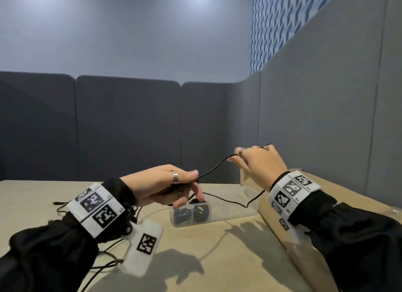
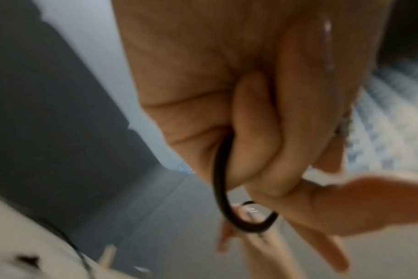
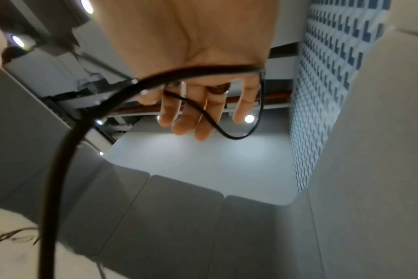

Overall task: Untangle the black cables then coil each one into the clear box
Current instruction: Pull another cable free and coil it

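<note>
A: Two coils, by my count, already sit in the clear box (image 1: 230,213), both at its left end (one looks bluish-black, though that may be the light).

B: And the black cable (image 1: 214,168) in hand? It isn't coiled yet. The left hand (image 1: 165,184) is curled round it just above the clear box's left end, and the right hand (image 1: 258,163) holds it up over the box's right end, fingers mostly straight with the cable looped across them and caught near the thumb.

A: So the cable runs slack between them, then trails down behind the clear box to the counter (image 1: 228,259).

B: Yes. I'd judge the task well under way but not nearly finished: more thin black cables (image 1: 108,261) lie loose on the counter, left of the clear box and nearer the person.

A: Anything in the way?

B: A white tagged block (image 1: 143,246) lies among those cables, and a brown cardboard panel (image 1: 304,248) stands touching the clear box's right end.
</note>
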`<state>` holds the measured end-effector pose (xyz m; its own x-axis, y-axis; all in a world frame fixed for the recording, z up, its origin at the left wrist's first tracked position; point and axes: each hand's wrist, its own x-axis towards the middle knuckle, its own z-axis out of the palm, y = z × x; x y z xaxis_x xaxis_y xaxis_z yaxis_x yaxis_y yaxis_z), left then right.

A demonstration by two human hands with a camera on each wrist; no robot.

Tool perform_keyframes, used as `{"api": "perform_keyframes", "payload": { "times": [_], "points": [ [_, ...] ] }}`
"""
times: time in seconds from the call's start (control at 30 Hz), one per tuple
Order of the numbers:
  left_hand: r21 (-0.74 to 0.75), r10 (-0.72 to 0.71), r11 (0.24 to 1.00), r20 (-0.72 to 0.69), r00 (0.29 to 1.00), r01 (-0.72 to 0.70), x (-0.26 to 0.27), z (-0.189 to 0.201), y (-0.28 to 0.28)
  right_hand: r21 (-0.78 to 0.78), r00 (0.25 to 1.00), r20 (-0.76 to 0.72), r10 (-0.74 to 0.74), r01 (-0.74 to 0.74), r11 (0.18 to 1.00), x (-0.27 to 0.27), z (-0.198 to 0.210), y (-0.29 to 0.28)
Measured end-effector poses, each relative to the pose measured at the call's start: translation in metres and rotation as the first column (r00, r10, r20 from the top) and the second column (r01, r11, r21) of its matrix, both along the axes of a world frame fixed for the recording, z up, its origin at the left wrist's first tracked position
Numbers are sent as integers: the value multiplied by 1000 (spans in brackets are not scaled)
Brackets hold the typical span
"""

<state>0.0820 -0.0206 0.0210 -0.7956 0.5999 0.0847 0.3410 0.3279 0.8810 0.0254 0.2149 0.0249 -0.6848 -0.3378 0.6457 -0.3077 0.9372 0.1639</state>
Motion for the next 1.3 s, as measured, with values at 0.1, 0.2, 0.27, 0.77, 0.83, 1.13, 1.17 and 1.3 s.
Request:
{"api": "perform_keyframes", "payload": {
  "times": [0.1,0.2,0.27,0.77,0.83,1.13,1.17,1.3],
  "points": [
    [371,-223,906,14,975,202,10,7,11,-15,986,129,108,-107,994,-2,-14,-21],
    [752,-94,654,-20,995,77,5,18,26,-145,882,353,311,-277,950,12,-28,-40],
    [870,171,492,-58,984,-34,-6,26,27,-121,812,433,391,-378,918,27,-35,-49],
    [-470,208,683,-609,766,-559,-15,13,-17,-369,852,273,447,-336,867,9,-8,9],
    [-497,143,608,-698,702,-619,-18,17,-28,-256,895,349,279,-196,947,-5,-5,27],
    [-89,479,432,-820,312,-898,-28,32,-70,-917,902,231,364,76,391,-39,-2,62],
    [-97,485,429,-814,320,-898,-30,31,-67,-990,881,86,466,23,139,-40,2,56],
    [-92,522,416,-790,321,-905,-35,31,-60,-933,921,-341,188,-357,54,-47,20,42]
  ]
}}
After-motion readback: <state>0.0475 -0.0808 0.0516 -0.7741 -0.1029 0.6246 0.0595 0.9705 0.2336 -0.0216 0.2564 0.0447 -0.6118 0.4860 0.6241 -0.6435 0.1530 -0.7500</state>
